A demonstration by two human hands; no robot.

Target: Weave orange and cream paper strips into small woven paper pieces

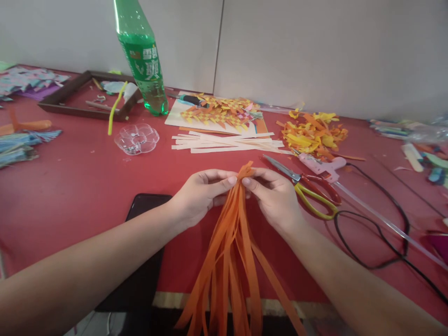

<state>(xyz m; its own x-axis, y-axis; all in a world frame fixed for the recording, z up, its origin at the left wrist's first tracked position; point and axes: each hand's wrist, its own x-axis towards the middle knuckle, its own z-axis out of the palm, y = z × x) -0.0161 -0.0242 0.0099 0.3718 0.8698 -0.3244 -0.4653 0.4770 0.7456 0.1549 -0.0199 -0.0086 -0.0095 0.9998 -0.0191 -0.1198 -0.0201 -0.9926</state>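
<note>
A bundle of long orange strips (234, 233) hangs from between my two hands, its gathered end on top and its loose ends fanning out past the table's front edge. My left hand (203, 191) pinches the gathered end from the left, thumb in front. From the other side my right hand (275, 193) pinches the same end, thumb and fingers closed. Just right of my right hand lie scissors (308, 186) with one red and one yellow handle. Beyond my hands, several cream strips (224, 142) lie in a loose pile.
A pink glue gun (324, 166) trails a black cord (371, 266) on the right. Behind stand a green bottle (145, 60) and a heap of orange and yellow scraps (313, 133). Left are a brown frame (80, 112), a clear flower-shaped dish (136, 139) and a dark flat device (143, 205).
</note>
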